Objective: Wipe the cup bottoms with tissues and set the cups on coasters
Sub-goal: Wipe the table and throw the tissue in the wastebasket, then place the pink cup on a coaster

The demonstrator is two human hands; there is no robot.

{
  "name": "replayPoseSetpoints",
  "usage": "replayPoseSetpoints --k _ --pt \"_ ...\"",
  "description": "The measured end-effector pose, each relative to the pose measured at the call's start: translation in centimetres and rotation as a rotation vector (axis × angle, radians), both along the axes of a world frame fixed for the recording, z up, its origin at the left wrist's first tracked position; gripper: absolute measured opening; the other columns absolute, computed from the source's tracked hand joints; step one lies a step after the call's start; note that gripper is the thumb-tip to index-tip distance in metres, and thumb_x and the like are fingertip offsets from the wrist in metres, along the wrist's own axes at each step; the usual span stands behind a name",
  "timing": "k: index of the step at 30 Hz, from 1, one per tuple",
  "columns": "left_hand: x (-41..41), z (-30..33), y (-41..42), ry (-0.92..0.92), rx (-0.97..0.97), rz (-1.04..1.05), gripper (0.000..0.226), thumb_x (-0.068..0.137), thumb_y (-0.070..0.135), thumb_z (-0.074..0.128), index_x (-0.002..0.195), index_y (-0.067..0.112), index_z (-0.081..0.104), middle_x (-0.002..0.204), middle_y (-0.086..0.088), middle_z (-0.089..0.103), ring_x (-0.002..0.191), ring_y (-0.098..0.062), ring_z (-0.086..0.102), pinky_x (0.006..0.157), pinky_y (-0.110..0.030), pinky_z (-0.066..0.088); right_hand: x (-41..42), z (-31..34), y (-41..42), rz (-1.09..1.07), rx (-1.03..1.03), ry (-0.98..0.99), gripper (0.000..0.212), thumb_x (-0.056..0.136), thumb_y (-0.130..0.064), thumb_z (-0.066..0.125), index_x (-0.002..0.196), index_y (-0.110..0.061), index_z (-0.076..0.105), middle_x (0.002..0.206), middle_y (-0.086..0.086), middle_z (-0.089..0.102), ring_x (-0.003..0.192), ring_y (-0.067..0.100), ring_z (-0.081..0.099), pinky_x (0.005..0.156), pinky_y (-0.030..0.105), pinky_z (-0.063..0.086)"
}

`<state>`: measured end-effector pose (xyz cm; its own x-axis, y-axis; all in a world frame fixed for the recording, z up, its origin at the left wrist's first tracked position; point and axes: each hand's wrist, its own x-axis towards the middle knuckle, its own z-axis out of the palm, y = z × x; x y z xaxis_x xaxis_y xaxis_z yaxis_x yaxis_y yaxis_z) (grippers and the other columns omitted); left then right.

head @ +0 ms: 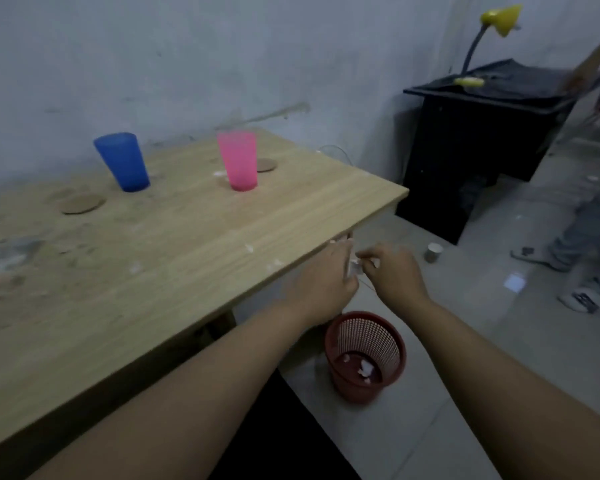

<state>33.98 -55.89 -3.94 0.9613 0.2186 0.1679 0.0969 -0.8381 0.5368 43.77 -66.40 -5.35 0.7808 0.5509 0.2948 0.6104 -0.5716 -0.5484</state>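
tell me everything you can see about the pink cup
The pink cup is a translucent, plastic-looking tumbler, wider at its open rim than at its base. It stands upright on the wooden table, near the far edge by the wall, to the right of the blue cup. Its base rests on bare table, not on a coaster; a round coaster lies just behind it to the right. Neither hand touches it. It looks empty.

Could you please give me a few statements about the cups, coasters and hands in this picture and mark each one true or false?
1. The blue plastic cup stands on the round cork coaster. False: it stands beside it, on the wooden table.
2. The pink plastic cup is upright. True.
3. Both hands, left hand and right hand, hold a white tissue past the table edge. True.
4. The red mesh bin is empty. False: white scraps lie inside.
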Motion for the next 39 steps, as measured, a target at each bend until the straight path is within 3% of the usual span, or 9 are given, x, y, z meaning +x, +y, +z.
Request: replayPoseSetpoints --k 3,7,12,16,18,21,26,33,39 --pt "1.7 -4.4 -1.8 0.143 -0.077 -0.026 0.056 0.093 0.024 0.047 0.144 0.013 0.029 0.151 -0.008 0.033 0.140 -0.021 0.028 0.111 -0.030 0.024 1.8 -5.2 -2.2 -0.106 0.049 0.296 0.019 0.083 -0.010 0.060 0.098 -0.007 0.073 0.099 0.010 0.073 0.091 0.021 0.065 0.084 0.031 0.050" --pt "4.1 -8.6 -1.5 0.300 -0.243 -0.030 0.036 0.090 0.020 0.050 0.125 0.012 0.053 0.126 -0.008 0.058 0.112 -0.019 0.054 0.092 -0.025 0.042 4.0 -12.5 -2.8 -0.243 0.023 0.551 0.011 0.078 -0.006 0.062 0.071 -0.004 0.070 0.077 0.012 0.071 0.080 0.028 0.066 0.069 0.028 0.045" --pt "7.3 -13.9 -0.4 0.539 -0.338 0.053 0.049 0.093 0.020 0.048 0.141 0.014 0.039 0.145 -0.007 0.044 0.131 -0.022 0.042 0.108 -0.030 0.034 6.9 -19.4 -1.7 -0.396 0.025 0.840 0.020 0.081 -0.011 0.061 0.071 0.004 0.071 0.073 0.023 0.071 0.067 0.033 0.065 0.070 0.039 0.052" --pt "9.3 -17.2 0.2 0.606 -0.429 0.107 0.038 0.092 0.018 0.049 0.129 0.013 0.052 0.129 -0.009 0.057 0.118 -0.024 0.053 0.096 -0.028 0.043 9.0 -22.8 -0.6 -0.498 0.050 0.906 0.018 0.083 -0.011 0.060 0.076 0.002 0.072 0.067 0.012 0.069 0.059 0.022 0.061 0.054 0.027 0.045" --pt "10.6 -18.5 0.4 0.610 -0.476 0.123 0.032 0.092 0.016 0.047 0.122 0.015 0.057 0.121 -0.008 0.061 0.110 -0.021 0.056 0.083 -0.021 0.041 10.5 -23.8 0.1 -0.548 0.040 0.889 0.019 0.087 -0.009 0.054 0.081 -0.001 0.069 0.084 0.014 0.072 0.062 0.017 0.060 0.054 0.022 0.041" --pt "11.9 -19.4 0.3 0.596 -0.515 0.135 0.031 0.094 0.017 0.044 0.123 0.017 0.057 0.119 -0.004 0.061 0.103 -0.016 0.055 0.078 -0.012 0.039 12.0 -24.4 0.6 -0.540 -0.064 0.870 0.028 0.091 -0.010 0.048 0.114 -0.004 0.064 0.122 0.016 0.063 0.095 0.025 0.064 0.075 0.026 0.049" --pt "13.7 -18.9 -0.2 0.622 -0.550 0.138 0.039 0.096 0.020 0.043 0.135 0.015 0.045 0.134 -0.007 0.052 0.123 -0.023 0.048 0.104 -0.037 0.041 12.8 -23.8 0.3 -0.533 -0.007 0.866 0.031 0.091 -0.015 0.047 0.119 -0.010 0.061 0.126 0.015 0.061 0.106 0.032 0.061 0.098 0.045 0.046" --pt "12.9 -15.1 -1.8 0.518 -0.515 0.074 0.050 0.095 0.016 0.046 0.143 0.018 0.035 0.146 -0.004 0.040 0.132 -0.023 0.039 0.107 -0.035 0.036 11.9 -17.9 -1.7 -0.395 0.062 0.679 0.022 0.090 -0.017 0.053 0.102 -0.007 0.069 0.103 0.010 0.070 0.095 0.027 0.065 0.088 0.040 0.051" --pt "9.8 -9.7 -2.9 0.358 -0.392 -0.047 0.054 0.094 0.023 0.047 0.145 0.024 0.030 0.149 -0.001 0.036 0.133 -0.020 0.040 0.106 -0.030 0.035 10.6 -8.0 -3.1 -0.271 0.102 0.279 0.024 0.087 -0.021 0.058 0.064 -0.012 0.059 0.064 0.002 0.062 0.063 0.017 0.057 0.053 0.024 0.038"
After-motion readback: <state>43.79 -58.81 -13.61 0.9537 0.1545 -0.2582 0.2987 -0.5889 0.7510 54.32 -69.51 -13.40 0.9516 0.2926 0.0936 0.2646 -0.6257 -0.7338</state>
